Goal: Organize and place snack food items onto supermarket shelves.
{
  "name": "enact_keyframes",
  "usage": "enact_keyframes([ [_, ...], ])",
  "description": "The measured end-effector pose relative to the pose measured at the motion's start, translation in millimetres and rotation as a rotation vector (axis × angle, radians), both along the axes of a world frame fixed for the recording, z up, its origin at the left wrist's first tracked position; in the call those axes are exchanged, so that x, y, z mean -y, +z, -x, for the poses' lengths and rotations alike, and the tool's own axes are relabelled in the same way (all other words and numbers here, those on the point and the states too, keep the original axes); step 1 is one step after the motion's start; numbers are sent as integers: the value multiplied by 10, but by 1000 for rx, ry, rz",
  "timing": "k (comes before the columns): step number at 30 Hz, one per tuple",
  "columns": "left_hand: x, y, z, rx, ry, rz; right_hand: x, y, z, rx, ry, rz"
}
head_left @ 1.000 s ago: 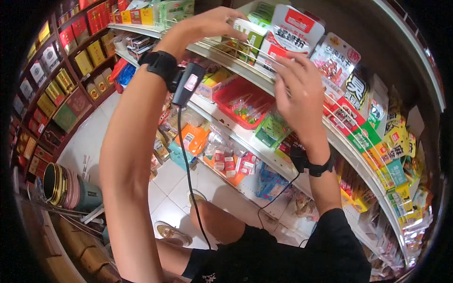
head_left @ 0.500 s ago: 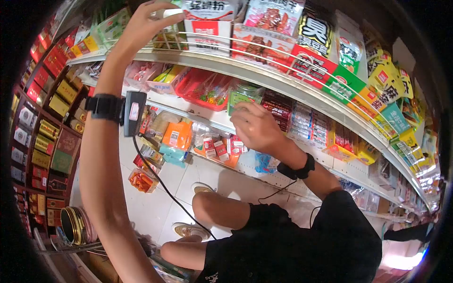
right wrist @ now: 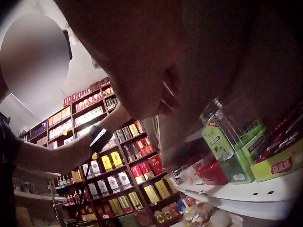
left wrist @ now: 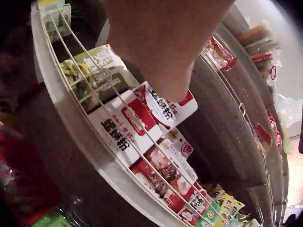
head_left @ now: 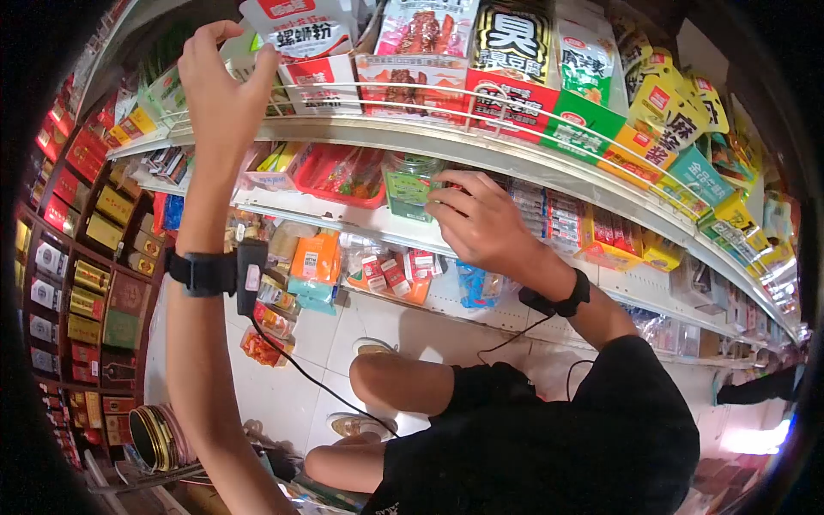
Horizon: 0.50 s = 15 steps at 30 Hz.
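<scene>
My left hand [head_left: 225, 90] is raised at the upper shelf, thumb and bent fingers spread apart beside a green box [head_left: 245, 47]. In the left wrist view its thumb overlaps a white and red snail rice noodle packet [left wrist: 163, 106], and the fingertips are hidden. That packet stands in a white and red display box [left wrist: 124, 125] behind the wire rail. Lower down, my right hand [head_left: 481, 219] hangs loosely curled in front of the middle shelf, close to a green-labelled clear jar [head_left: 410, 184]. Nothing shows in its grasp.
A wire rail [head_left: 515, 112] edges the upper shelf, with several snack boxes behind it. A red tray [head_left: 339, 176] of sweets sits on the middle shelf. Bagged goods [head_left: 313, 262] lie below. Cables [head_left: 318, 382] trail from both wrist cameras. Boxed goods [head_left: 86, 300] fill shelves at left.
My right hand has dropped from the upper shelf front to beside the jar. The left hand stays at the upper shelf, its thumb and fingers now wider apart. The head view has shifted.
</scene>
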<state>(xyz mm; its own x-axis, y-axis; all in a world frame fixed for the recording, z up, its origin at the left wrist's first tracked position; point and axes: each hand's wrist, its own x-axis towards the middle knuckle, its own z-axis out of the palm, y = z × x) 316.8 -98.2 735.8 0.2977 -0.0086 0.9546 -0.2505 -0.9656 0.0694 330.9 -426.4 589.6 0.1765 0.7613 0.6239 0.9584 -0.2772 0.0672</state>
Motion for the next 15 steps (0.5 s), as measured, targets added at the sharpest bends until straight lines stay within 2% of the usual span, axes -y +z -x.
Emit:
enact_keyframes([
  [2,141,3,36,-89,-76,60,74,-13,-17,12,-2,-11],
  [8,29,-141,40,-170,-6,24,333,88,2,155,44,-20],
  [10,17,-182,72,-167,-35,-10,449,78,-74,196,72,-14],
  [12,-14,-205,135,-169,-72,-44,588,34,-197,359,188,77],
  [14,-23,-238,165,-133,-16,-202,780,-36,-285,377,203,128],
  [15,-10,-264,189,-145,-2,-180,897,-76,-320,374,283,224],
])
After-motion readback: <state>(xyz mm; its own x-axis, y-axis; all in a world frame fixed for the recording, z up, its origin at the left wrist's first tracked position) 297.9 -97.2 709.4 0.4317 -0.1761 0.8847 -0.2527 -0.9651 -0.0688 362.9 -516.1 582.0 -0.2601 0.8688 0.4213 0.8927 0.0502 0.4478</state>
